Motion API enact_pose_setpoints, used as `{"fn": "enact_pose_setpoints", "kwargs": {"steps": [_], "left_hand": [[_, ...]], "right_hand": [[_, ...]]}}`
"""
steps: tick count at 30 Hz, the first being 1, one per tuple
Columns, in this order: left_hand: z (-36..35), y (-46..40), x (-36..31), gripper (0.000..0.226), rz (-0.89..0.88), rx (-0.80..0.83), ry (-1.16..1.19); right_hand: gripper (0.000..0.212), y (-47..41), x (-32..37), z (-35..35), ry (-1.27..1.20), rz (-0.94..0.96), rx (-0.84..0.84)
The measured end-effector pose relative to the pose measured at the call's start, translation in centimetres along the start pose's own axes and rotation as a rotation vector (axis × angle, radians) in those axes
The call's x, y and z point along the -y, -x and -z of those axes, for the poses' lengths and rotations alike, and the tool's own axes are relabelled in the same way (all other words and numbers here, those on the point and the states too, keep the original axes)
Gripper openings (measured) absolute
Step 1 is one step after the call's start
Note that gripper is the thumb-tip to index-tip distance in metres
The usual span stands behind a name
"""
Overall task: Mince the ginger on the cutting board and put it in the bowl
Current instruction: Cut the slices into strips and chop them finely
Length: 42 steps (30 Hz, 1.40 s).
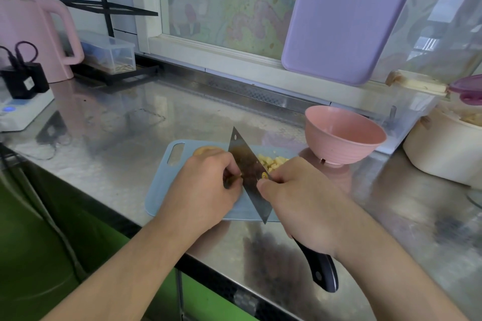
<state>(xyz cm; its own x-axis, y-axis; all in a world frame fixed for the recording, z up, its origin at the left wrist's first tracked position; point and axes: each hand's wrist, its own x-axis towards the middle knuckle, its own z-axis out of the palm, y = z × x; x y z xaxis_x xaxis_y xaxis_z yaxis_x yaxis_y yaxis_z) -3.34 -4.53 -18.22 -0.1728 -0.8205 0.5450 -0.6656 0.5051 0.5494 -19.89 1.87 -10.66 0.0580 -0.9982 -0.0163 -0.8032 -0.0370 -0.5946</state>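
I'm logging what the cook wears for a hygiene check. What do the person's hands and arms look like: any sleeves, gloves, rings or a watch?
Both the left hand and the right hand are bare, with no gloves, rings or watch visible. Both forearms are uncovered; no sleeves show in view.

My cutting board [161,190] is pale blue, the chopped ginger [272,161] on it is yellow, and the bowl [341,135] is a soft pink with ribbed sides. The knife [250,172] has a dull steel blade and a black handle. The surface [130,122] is shiny brushed steel, the kettle [34,34] is pink too, there's a lilac board [344,15] against the window, and green cabinet fronts [34,255] below.
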Motion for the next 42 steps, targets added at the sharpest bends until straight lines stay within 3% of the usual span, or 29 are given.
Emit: {"fn": "enact_pose_setpoints", "kwargs": {"steps": [4, 16, 25, 42], "left_hand": [[0.1, 0.1, -0.1, 0.019, 0.001, 0.007, 0.006], [-0.1, 0.1, 0.1, 0.020, 0.029, 0.050, 0.104], [0.3, 0.1, 0.0, 0.017, 0.107, 0.014, 0.090], [0.3, 0.2, -0.1, 0.019, 0.052, 0.002, 0.002]], "right_hand": [[0.036, 0.2, 0.0, 0.2, 0.038, 0.000, 0.019], [0.049, -0.4, -1.2, 0.7, -0.148, 0.081, -0.139], [0.049, -0.2, -0.8, 0.6, -0.160, 0.087, -0.100], [0.044, -0.1, -0.4, 0.3, -0.032, -0.059, -0.016]]}}
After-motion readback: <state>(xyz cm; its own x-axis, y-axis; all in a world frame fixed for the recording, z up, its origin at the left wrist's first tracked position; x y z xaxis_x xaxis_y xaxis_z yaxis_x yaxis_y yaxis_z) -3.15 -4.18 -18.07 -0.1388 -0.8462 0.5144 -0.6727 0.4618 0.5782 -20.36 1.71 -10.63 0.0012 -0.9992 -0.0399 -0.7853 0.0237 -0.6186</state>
